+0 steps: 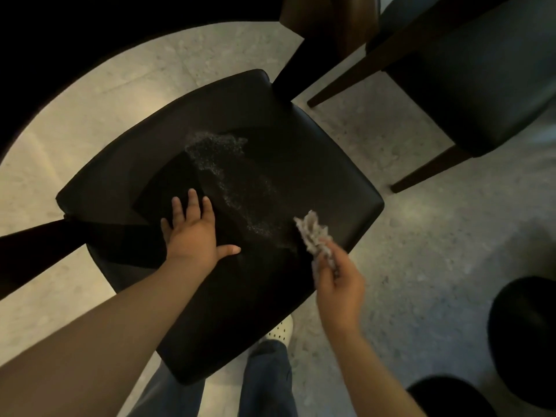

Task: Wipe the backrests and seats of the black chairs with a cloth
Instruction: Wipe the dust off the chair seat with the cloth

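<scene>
Bunching soft, light cloth in right hand, pinched at its lower end; left hand splayed flat on smooth, prob. slick chair seat, w/ pale speckled patch.

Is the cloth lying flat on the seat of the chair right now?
No, the cloth is bunched up in the right hand, while the left hand rests flat on the black seat.

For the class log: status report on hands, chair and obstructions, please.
Left hand flat on black chair seat. Right hand gripping crumpled cloth. Pale dusty streak unwiped. Nothing obstructing.
</scene>
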Motion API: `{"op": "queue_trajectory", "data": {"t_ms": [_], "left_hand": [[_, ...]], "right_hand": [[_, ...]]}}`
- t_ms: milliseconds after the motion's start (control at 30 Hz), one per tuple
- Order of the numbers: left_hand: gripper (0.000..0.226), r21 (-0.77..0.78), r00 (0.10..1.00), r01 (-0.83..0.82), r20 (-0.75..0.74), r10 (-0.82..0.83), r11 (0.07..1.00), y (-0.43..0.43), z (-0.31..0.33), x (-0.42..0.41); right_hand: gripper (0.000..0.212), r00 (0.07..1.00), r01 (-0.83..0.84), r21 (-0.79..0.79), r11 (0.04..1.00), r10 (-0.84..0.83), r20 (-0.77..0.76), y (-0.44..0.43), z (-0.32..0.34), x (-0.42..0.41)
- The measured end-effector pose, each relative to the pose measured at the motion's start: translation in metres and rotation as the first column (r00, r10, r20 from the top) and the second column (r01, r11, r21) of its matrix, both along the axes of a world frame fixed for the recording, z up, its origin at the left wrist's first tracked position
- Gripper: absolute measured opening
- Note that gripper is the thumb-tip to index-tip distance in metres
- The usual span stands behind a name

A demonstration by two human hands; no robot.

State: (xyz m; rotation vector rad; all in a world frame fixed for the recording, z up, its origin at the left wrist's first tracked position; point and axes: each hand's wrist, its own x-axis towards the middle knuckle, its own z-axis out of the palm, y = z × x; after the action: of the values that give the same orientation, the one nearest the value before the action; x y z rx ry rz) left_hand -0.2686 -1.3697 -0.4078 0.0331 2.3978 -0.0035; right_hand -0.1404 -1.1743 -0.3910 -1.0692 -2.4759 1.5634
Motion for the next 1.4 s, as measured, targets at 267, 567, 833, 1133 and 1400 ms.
{"op": "queue_trajectory", "data": {"t_ms": [267, 567, 833, 1133, 1400], "left_hand": [[0.116, 0.042, 1.0, 0.007, -0.027, -0.006, 0.999, -0.003, 0.002, 0.002], [0.107, 0.193, 0.995, -0.015, -0.09, 0.033, 0.981, -0.02, 0.002, 0.011], [0.095, 0.323, 0.953, -0.169, -0.187, 0.238, 0.931, -0.034, 0.005, 0.006], [0.112, 0.113, 0.943, -0.254, -0.194, 0.272, 0.961, -0.045, -0.004, -0.019], [0.113, 0.113, 0.945, -0.271, -0.159, 0.286, 0.956, -0.047, -0.015, -0.02]], "right_hand": [[0.036, 0.998, 0.055, 0.102, 0.993, -0.059, 0.037, 0.012, -0.021, -0.022], [0.029, 0.99, -0.135, 0.068, 0.988, 0.138, -0.03, 0.009, 0.017, -0.048], [0.029, 0.905, -0.417, 0.174, 0.892, 0.425, -0.01, 0.015, 0.024, -0.138], [0.041, 0.89, -0.455, 0.215, 0.864, 0.432, 0.149, -0.014, -0.014, -0.165], [0.026, 0.845, -0.534, 0.089, 0.841, 0.535, 0.019, -0.001, 0.008, -0.151]]}}
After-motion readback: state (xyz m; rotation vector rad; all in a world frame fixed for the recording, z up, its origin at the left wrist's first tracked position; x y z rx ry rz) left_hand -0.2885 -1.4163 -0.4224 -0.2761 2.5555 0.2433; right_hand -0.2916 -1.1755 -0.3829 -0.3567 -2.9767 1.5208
